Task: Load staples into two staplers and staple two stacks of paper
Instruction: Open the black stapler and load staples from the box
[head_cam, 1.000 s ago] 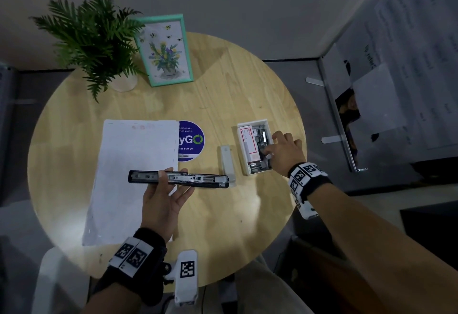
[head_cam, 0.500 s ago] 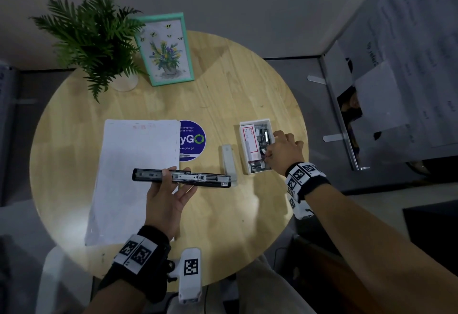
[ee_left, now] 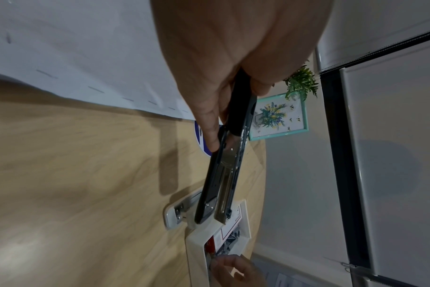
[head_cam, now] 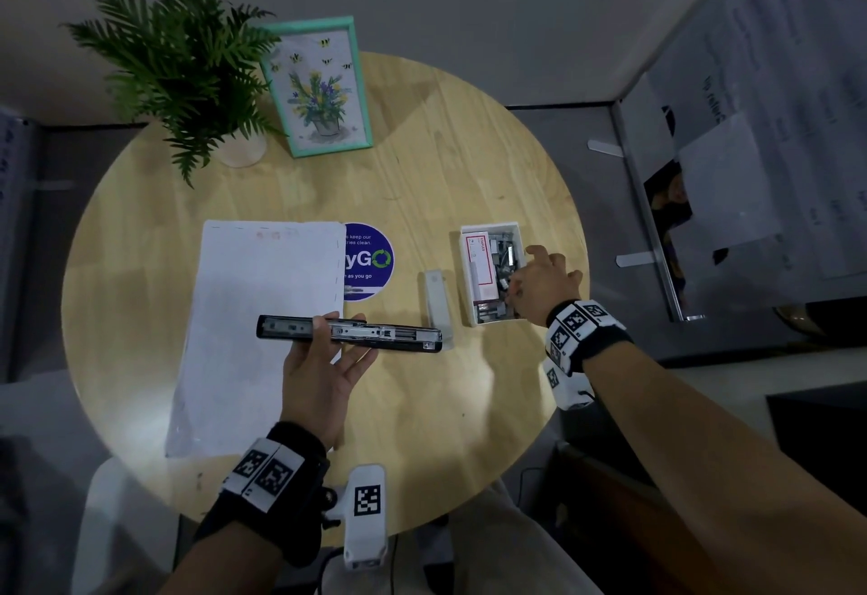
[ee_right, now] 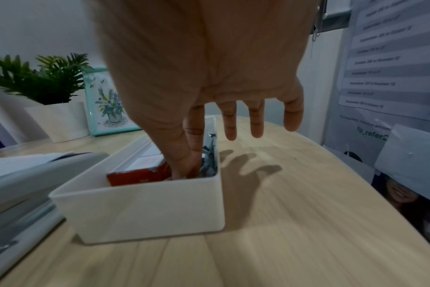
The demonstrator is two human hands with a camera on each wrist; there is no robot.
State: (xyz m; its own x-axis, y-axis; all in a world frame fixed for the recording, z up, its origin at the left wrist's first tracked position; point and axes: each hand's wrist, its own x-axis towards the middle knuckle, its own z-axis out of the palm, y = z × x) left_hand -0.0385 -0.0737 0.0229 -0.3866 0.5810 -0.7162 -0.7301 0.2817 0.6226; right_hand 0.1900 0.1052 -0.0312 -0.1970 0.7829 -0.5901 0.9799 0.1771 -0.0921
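Observation:
My left hand (head_cam: 323,374) grips a black stapler (head_cam: 349,334), swung open flat, and holds it above the near edge of a white paper stack (head_cam: 253,331). The left wrist view shows its bare metal staple channel (ee_left: 224,174). A white stapler (head_cam: 438,308) lies on the table beside a white box (head_cam: 464,266). In the box are loose staples (head_cam: 504,256) and a red-and-white staple packet (head_cam: 481,266). My right hand (ee_right: 192,165) dips into the box (ee_right: 147,209). Its thumb and forefinger pinch among the staples (ee_right: 210,153), and the other fingers are spread straight.
The round wooden table (head_cam: 422,172) carries a potted fern (head_cam: 187,73) and a teal picture frame (head_cam: 319,87) at the back. A blue round sticker (head_cam: 370,261) lies right of the paper. A glass wall with posted sheets (head_cam: 750,125) stands to the right.
My right hand has slid toward the near end of the box and pushed its thumb and forefinger down into the staples. The left hand keeps the black stapler almost still.

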